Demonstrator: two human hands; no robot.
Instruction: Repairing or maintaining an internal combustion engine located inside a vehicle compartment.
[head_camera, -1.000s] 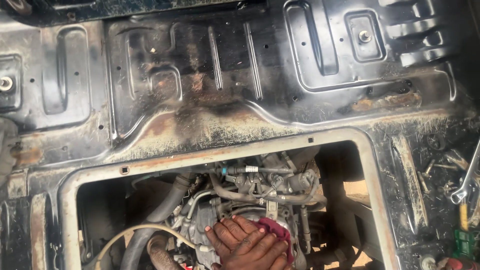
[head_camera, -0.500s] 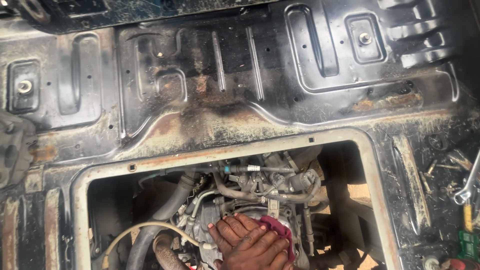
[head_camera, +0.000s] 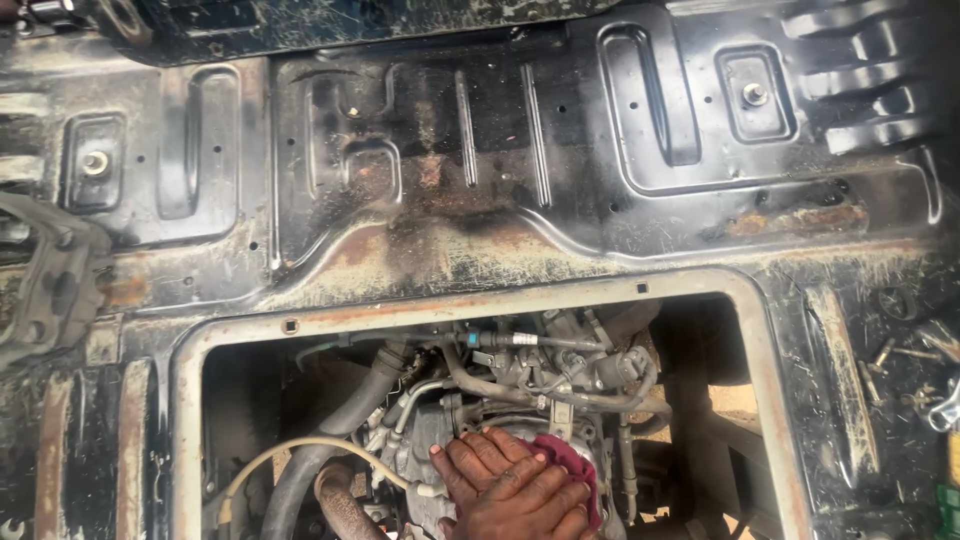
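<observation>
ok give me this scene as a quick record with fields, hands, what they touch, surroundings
setting: black, rusty metal floor panel with a rectangular opening over an engine
hand in view: one hand flat, fingers spread, pressing a red cloth onto the engine; which hand it is cannot be told
other hand: not in view
near the hand: black hoses, pale thin tube
right edge: loose bolts on the panel

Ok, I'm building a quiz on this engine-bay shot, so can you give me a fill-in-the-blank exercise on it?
1. The hand presses a ____ rag onto the engine.
2. The engine shows through a ____ opening in the floor panel.
3. A pale hose curves to the ____ of the hand.

Missing words: red; rectangular; left
</observation>
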